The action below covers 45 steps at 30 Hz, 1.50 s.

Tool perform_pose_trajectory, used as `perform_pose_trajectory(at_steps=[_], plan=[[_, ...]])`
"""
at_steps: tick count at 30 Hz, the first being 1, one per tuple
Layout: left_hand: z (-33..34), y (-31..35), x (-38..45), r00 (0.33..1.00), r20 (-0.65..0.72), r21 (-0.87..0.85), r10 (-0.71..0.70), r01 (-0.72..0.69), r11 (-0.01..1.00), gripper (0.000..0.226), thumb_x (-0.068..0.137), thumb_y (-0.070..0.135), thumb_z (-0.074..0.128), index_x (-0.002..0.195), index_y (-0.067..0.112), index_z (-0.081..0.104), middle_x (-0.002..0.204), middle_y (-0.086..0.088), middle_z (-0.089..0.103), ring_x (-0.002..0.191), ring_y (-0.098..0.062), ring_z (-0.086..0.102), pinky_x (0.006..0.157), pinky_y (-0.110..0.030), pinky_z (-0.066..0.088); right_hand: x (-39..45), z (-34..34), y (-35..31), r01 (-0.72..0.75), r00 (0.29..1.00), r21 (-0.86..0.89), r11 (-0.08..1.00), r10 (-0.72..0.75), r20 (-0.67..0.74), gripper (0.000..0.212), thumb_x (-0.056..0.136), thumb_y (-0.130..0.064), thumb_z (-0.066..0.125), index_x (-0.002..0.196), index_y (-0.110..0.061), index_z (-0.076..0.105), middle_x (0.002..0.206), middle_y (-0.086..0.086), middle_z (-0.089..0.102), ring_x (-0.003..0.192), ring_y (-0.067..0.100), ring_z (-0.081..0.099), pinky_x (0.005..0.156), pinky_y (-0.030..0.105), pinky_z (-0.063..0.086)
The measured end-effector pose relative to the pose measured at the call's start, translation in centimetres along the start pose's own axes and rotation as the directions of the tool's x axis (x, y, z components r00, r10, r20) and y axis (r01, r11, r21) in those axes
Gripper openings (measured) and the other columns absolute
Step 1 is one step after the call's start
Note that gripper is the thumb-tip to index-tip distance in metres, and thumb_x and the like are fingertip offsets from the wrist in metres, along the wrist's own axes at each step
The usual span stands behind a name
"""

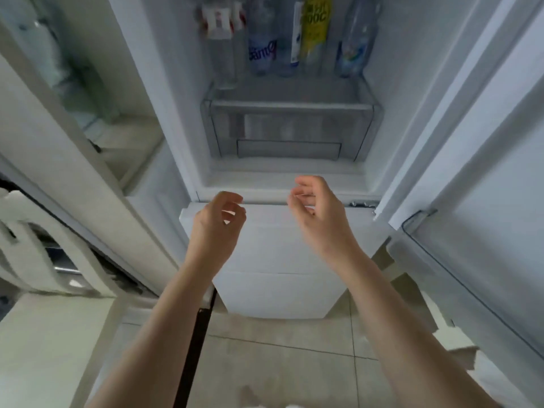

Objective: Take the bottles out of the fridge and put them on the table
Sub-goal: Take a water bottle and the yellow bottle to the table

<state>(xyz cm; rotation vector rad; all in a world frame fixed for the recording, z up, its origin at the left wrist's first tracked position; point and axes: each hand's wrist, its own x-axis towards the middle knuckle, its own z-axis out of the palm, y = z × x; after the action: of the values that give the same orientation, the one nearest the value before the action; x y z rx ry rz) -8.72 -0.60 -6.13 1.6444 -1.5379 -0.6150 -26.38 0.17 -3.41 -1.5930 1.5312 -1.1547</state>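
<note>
Bottles [282, 39]: a row of plastic ones stands upright on a fridge [294, 184] shelf, well above and beyond both hands, at the top of the view. The picture is soft, so the count is unclear; five or six seems likely.
Labels: one at the left end carries a red and white label [219, 23], one a blue and purple label [263, 53], one a yellow label [315, 28], and one at the right end a blue printed label [353, 54].
Handling: judging by the clear bodies, they are probably filled drinks, so fairly heavy for their size, with thin walls that give under a squeeze. Cold plastic may be damp and slippery.
Hold: a grip round the middle of the body looks safest, near the label, where the surface is less slick. The necks are out of view.
Left hand [219, 223]: raised in front of the fridge, below the shelf, fingers loosely curled, thumb apart. It holds nothing and touches nothing.
Right hand [316, 207]: raised just beside the left, slightly higher, fingers loosely curled. It also holds nothing.
Drawer [290, 129]: a clear crisper sits between the hands and the row of drinks.
Door [485, 172]: swung open to the right of the right hand.
Table: not in view.
Stage: the reach appears not yet finished; nothing is taken out at this moment.
</note>
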Motion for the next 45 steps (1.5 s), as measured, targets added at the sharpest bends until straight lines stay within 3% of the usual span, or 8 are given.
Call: perform_pose_trajectory(at_steps=[9, 17, 21, 27, 31, 38, 42, 45], plan=[[0.9, 2.5, 14.8, 0.988, -0.071, -0.005, 0.134, -0.135, 0.991, 0.025, 0.088, 0.013, 0.062, 0.114, 0.011, 0.064, 0.095, 0.001, 0.062, 0.082, -0.013, 0.056, 0.062, -0.003, 0.034, 12.7, -0.2, -1.9, 0.042, 0.97, -0.024, 0.999, -0.046, -0.238, 0.03, 0.09, -0.017, 0.061, 0.119, -0.01, 0.055, 0.095, -0.006, 0.062, 0.093, 0.014, 0.062, 0.085, 0.025, 0.048], [1.7, 4.4, 27.8, 0.943, -0.32, -0.197, 0.096, -0.165, 0.966, 0.056, 0.071, 0.037, 0.059, 0.123, 0.02, 0.048, 0.122, -0.011, 0.058, 0.105, -0.028, 0.06, 0.093, -0.047, 0.051, 24.9, -0.2, -3.0, 0.1, 0.96, 0.023, 0.995, -0.09, -0.265, 0.021, 0.09, -0.01, 0.055, 0.111, -0.011, 0.053, 0.092, -0.004, 0.06, 0.085, 0.01, 0.058, 0.067, 0.01, 0.04], [2.0, 5.7, 31.9, 0.906, -0.411, -0.192, 0.095, -0.189, 0.963, 0.072, 0.067, 0.023, 0.063, 0.134, 0.009, 0.043, 0.132, -0.015, 0.054, 0.121, -0.03, 0.054, 0.103, -0.043, 0.045, 29.7, -1.0, -2.8, 0.141, 0.934, -0.009, 0.99, -0.136, -0.329, 0.018, 0.089, -0.007, 0.055, 0.106, -0.004, 0.054, 0.084, -0.007, 0.055, 0.077, 0.005, 0.052, 0.061, 0.002, 0.035], [3.4, 6.2, 34.1, 0.874, -0.477, -0.179, 0.093, -0.2, 0.963, 0.085, 0.069, 0.01, 0.072, 0.142, -0.003, 0.031, 0.141, -0.024, 0.043, 0.13, -0.036, 0.044, 0.108, -0.045, 0.038, 36.0, -2.5, -1.4, 0.029, 0.898, 0.027, 0.999, -0.015, -0.439, 0.053, 0.088, -0.015, 0.063, 0.135, -0.002, 0.04, 0.122, 0.012, 0.052, 0.118, 0.025, 0.051, 0.089, 0.021, 0.037], [4.2, 6.2, 35.5, 0.85, -0.522, -0.222, 0.078, -0.224, 0.949, 0.086, 0.07, 0.009, 0.077, 0.141, -0.001, 0.029, 0.141, -0.02, 0.044, 0.128, -0.034, 0.047, 0.105, -0.048, 0.042, 39.4, -3.0, -0.7, -0.035, 0.911, -0.056, 0.998, 0.009, -0.413, 0.066, 0.088, -0.017, 0.063, 0.142, 0.0, 0.029, 0.138, 0.019, 0.045, 0.128, 0.03, 0.044, 0.102, 0.031, 0.037], [4.8, 4.9, 37.0, 0.831, -0.55, -0.244, 0.08, -0.252, 0.937, 0.079, 0.073, 0.013, 0.077, 0.132, 0.003, 0.026, 0.138, -0.018, 0.05, 0.119, -0.031, 0.058, 0.093, -0.046, 0.052, 43.4, -2.3, 0.4, -0.022, 0.925, 0.017, 1.0, 0.026, -0.379, 0.05, 0.08, -0.017, 0.074, 0.119, 0.001, 0.05, 0.116, 0.016, 0.063, 0.107, 0.026, 0.061, 0.07, 0.021, 0.043], [4.9, 4.3, 37.3, 0.831, -0.55, -0.22, 0.087, -0.244, 0.944, 0.08, 0.073, 0.014, 0.08, 0.136, -0.001, 0.033, 0.136, -0.02, 0.053, 0.12, -0.032, 0.058, 0.096, -0.04, 0.05, 44.7, -2.2, 0.8, -0.052, 0.936, 0.025, 0.998, 0.057, -0.348, 0.054, 0.075, -0.015, 0.078, 0.119, 0.003, 0.052, 0.112, 0.013, 0.064, 0.095, 0.018, 0.06, 0.044, 0.003, 0.039], [4.9, 4.4, 37.5, 0.833, -0.55, -0.223, 0.062, -0.218, 0.95, 0.075, 0.072, 0.013, 0.081, 0.133, -0.001, 0.04, 0.132, -0.019, 0.057, 0.117, -0.03, 0.059, 0.092, -0.027, 0.045, 44.8, -2.3, 0.9, -0.048, 0.933, 0.037, 0.998, 0.058, -0.354, 0.054, 0.075, -0.012, 0.078, 0.118, 0.004, 0.051, 0.106, 0.01, 0.061, 0.09, 0.015, 0.056, 0.043, 0.002, 0.038]])
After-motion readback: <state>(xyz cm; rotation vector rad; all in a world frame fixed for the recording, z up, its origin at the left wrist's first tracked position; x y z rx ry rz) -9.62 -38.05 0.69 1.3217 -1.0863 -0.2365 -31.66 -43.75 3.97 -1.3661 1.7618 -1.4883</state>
